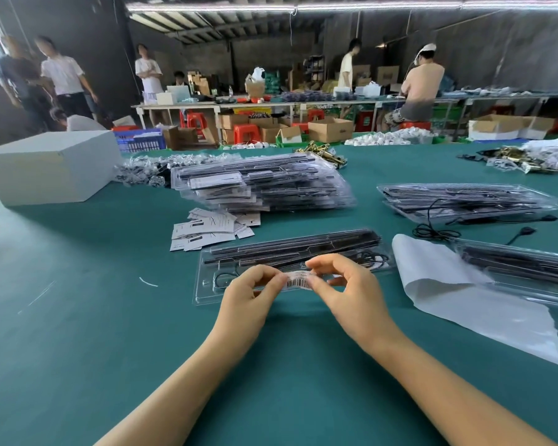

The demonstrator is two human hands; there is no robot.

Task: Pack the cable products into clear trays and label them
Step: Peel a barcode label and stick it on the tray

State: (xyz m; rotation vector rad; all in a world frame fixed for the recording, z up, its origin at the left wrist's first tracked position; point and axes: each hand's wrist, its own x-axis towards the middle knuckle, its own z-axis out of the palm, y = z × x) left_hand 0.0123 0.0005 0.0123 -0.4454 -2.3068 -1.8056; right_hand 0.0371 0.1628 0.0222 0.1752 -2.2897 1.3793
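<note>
Barcode label (299, 280) pinched by left hand (251, 292) & right hand (345, 288), print blurred, over clear tray (207, 284)

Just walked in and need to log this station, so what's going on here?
A person is packing cable products at a green table. Both the left hand and the right hand pinch a barcode label above a clear tray already holding black parts. Filled trays are stacked behind, with loose paper cards beside them.

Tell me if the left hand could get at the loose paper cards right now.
Probably not at once: the left hand and right hand both pinch the barcode label. The cards lie unobstructed beyond it.
</note>
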